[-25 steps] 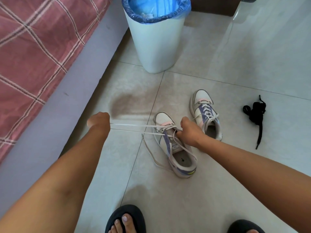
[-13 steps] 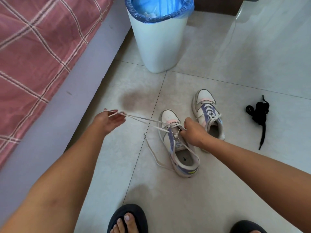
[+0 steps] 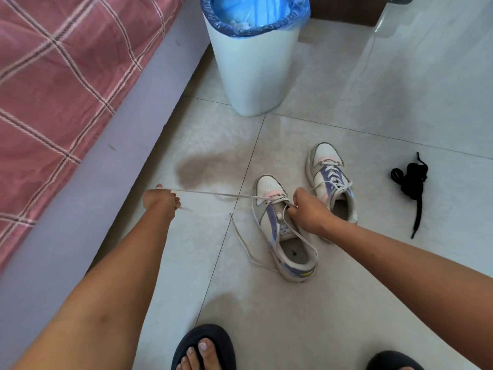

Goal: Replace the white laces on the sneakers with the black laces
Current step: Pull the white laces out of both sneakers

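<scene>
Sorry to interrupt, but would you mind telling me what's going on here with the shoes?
A person is unlacing the near sneaker on the floor. The right hand holds the shoe at its tongue, while the left hand pulls the white lace out taut to the side. The far sneaker remains fully laced in white. The black laces lie bundled on the tiles to the right, untouched.

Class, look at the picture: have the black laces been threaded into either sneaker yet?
No: the black laces lie bundled on the floor, apart from both sneakers, which hold white laces.
</scene>
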The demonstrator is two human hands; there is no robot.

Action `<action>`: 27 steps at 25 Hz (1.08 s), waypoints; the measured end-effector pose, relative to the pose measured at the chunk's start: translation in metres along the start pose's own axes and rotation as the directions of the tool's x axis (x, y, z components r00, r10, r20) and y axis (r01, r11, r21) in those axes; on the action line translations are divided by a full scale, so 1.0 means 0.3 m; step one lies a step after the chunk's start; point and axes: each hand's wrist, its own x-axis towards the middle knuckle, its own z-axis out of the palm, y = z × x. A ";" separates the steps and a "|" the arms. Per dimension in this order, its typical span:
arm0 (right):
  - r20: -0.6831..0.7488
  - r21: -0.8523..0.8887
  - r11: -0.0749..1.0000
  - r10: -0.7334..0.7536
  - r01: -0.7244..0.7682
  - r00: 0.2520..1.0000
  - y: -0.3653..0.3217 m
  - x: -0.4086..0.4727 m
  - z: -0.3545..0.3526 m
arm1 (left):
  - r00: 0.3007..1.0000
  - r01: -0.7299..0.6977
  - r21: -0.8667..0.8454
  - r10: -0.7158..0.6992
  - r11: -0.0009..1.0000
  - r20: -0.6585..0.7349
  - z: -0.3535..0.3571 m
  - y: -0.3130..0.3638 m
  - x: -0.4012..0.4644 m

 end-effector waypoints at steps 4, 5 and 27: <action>0.056 0.084 0.996 0.036 -0.041 0.998 0.006 0.012 0.005 | 0.891 -0.449 0.777 0.291 0.442 0.349 0.014 -0.047 -0.061; 0.080 0.175 0.981 0.074 -0.087 0.994 0.005 0.017 0.009 | 0.820 -0.554 0.809 0.297 0.197 0.489 0.036 -0.073 -0.107; -0.025 -0.473 0.876 -0.121 0.095 0.992 -0.048 0.066 -0.015 | 0.522 -0.643 0.534 0.196 -0.548 0.830 0.171 -0.445 -0.400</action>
